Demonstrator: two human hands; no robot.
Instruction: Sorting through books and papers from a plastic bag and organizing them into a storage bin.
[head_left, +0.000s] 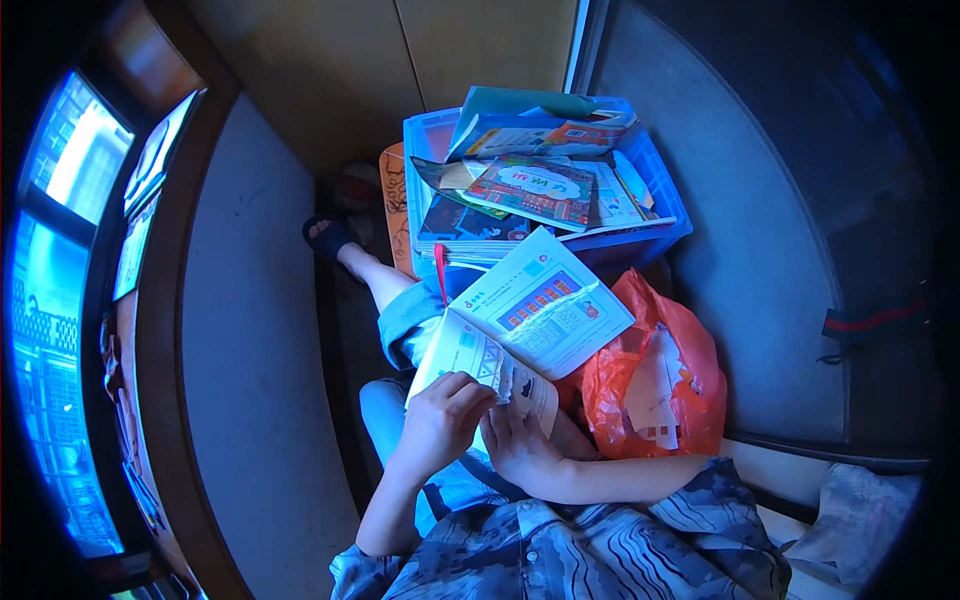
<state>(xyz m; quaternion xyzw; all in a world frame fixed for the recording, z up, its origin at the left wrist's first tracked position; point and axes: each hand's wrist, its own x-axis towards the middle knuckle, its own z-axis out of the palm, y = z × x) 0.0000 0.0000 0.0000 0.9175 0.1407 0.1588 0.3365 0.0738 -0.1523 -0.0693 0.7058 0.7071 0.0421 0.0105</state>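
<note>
An open workbook (550, 335) with printed pages rests on my lap. Across its pages run ragged white torn edges. My left hand (445, 418) is closed, with thumb and fingers pinching a torn page (480, 365) on the book's left side. Close beside it, my right hand (520, 448) curls its fingers against the lower part of the book, gripping it near the ragged edge. The right fingertips are partly hidden by the paper. To the right of the book sits a red plastic bag (700, 375) with white paper scraps (652, 395) in it.
Beyond my knees, a translucent blue plastic box (665, 190) full of books and booklets (535, 190) stands on an orange patterned surface (393, 205). A red ribbon (441, 270) hangs at its front. Grey panels (255, 330) rise on both sides. Crumpled pale packaging (855, 520) lies at the lower right.
</note>
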